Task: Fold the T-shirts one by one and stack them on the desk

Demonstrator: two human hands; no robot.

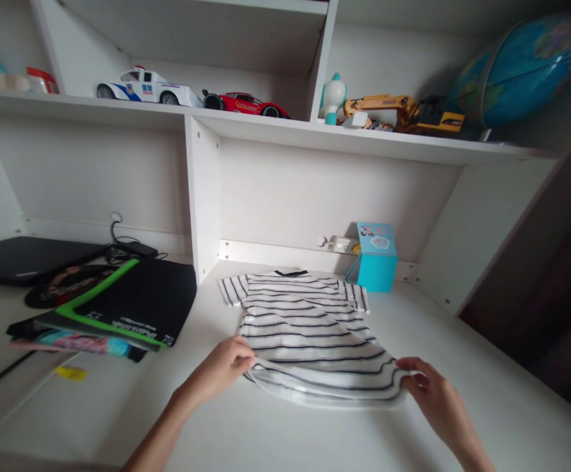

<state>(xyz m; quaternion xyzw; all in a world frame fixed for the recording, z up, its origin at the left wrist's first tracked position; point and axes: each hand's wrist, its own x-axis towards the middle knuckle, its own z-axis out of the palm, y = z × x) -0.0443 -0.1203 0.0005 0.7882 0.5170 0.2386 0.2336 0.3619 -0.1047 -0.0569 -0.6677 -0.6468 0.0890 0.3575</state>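
A white T-shirt (309, 328) with dark stripes and a dark collar lies spread on the white desk (206, 419), its neck pointing away from me. Its lower hem is nearest to me and looks slightly raised and blurred. At the hem's left corner, my left hand (229, 360) pinches the cloth between thumb and fingers. My right hand (425, 387) grips the right corner of the same hem. Both short sleeves rest on the desk near the back panel.
Left of the shirt are black folders with a green edge (137, 301), a black laptop (29, 259) and cables. A blue desk calendar (377, 259) stands behind the right sleeve. The shelf above holds toy cars (150, 86), a toy excavator (403, 111) and a globe (526, 72).
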